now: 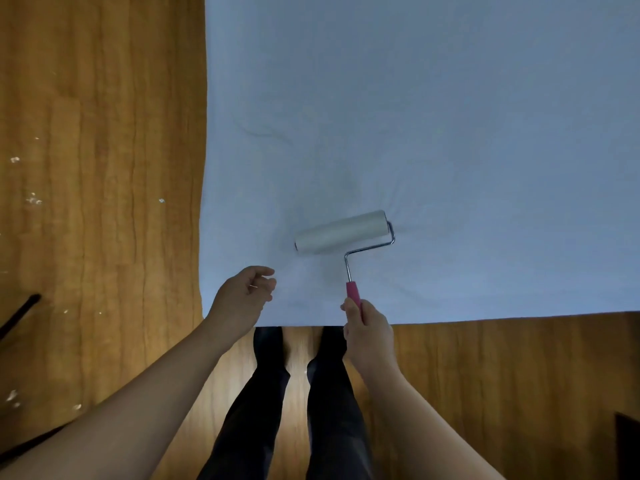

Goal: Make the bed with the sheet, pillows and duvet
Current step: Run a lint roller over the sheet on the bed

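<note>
A pale blue sheet (433, 116) lies spread over the bed, mostly smooth with a few creases near its left side. A lint roller (341, 232) with a white drum, a bent metal rod and a pink handle rests its drum on the sheet near the front edge. My right hand (367, 330) grips the pink handle at the bed's front edge. Over the sheet's front left corner, my left hand (244, 299) hovers with loosely curled fingers and holds nothing. No pillows or duvet are in view.
Wooden floor (97, 168) runs along the left of the bed and in front of it, with small white specks scattered on it. My legs in dark trousers (325, 393) stand against the front edge. Dark objects sit at the far left (20, 313) and bottom right (627, 445).
</note>
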Demonstrator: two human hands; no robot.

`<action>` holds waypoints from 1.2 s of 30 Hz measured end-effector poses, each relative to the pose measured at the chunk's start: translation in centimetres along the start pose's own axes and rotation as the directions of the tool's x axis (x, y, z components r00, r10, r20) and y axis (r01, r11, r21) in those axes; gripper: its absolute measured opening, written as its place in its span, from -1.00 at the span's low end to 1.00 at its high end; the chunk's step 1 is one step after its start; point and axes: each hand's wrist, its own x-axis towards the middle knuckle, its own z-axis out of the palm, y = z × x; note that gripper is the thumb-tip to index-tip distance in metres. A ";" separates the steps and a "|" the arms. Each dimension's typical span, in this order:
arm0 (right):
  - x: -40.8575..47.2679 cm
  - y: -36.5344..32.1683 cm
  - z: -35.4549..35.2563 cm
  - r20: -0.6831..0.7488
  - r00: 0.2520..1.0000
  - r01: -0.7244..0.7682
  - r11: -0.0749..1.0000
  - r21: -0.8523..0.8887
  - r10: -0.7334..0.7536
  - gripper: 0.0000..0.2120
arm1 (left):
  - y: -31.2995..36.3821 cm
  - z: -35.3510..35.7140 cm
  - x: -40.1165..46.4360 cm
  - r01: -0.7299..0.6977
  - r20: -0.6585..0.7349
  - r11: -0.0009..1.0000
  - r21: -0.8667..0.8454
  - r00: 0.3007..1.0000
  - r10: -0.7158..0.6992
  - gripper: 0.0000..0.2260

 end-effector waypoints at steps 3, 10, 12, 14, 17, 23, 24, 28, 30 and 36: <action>-2.0 -1.1 0.3 -0.063 0.984 0.157 0.982 -0.101 -0.164 -0.73 | -0.6 -1.2 -0.7 0.007 -0.019 1.000 -0.017 1.000 -0.007 -0.83; -5.3 -1.0 5.3 0.110 0.990 0.084 0.996 0.013 -0.085 -0.97 | -3.3 -4.7 -1.7 0.003 -0.090 0.999 -0.043 0.996 -0.007 -0.81; -5.8 -0.4 6.8 0.106 0.994 0.028 1.000 -0.002 -0.028 -0.90 | -4.0 -5.5 -1.8 0.009 -0.104 0.999 -0.054 0.995 -0.015 -0.82; -6.2 0.3 8.2 0.074 0.997 -0.028 0.999 -0.019 0.030 -0.88 | -4.5 -5.9 -1.8 0.009 -0.110 0.999 -0.053 0.994 -0.015 -0.81; -6.9 1.4 10.6 0.039 0.997 -0.070 0.996 -0.055 0.072 -0.89 | -4.8 -6.4 -1.7 -0.001 -0.109 0.998 -0.060 0.994 -0.005 -0.81; -6.8 2.4 14.2 0.055 0.960 -0.277 0.961 0.020 0.276 -0.69 | -4.6 -7.6 -1.1 -0.017 -0.077 0.998 -0.062 0.997 0.012 -0.81; -6.4 1.8 14.4 0.056 0.962 -0.269 0.963 0.026 0.267 -0.69 | -4.5 -7.8 -0.9 -0.021 -0.074 0.997 -0.070 0.997 0.016 -0.81; -3.3 -1.5 14.6 0.059 0.981 -0.184 0.983 -0.026 0.185 -0.68 | -4.0 -8.6 0.1 -0.049 -0.066 0.995 -0.087 0.997 0.043 -0.81; -1.5 -3.1 14.8 0.077 0.980 -0.182 0.983 -0.028 0.184 -0.65 | -3.8 -8.8 0.6 -0.056 -0.067 0.994 -0.092 0.997 0.050 -0.82; 2.3 -6.1 14.8 0.128 0.967 -0.233 0.968 0.094 0.221 -0.70 | -3.0 -9.2 1.8 -0.066 -0.095 0.990 -0.124 0.994 0.054 -0.82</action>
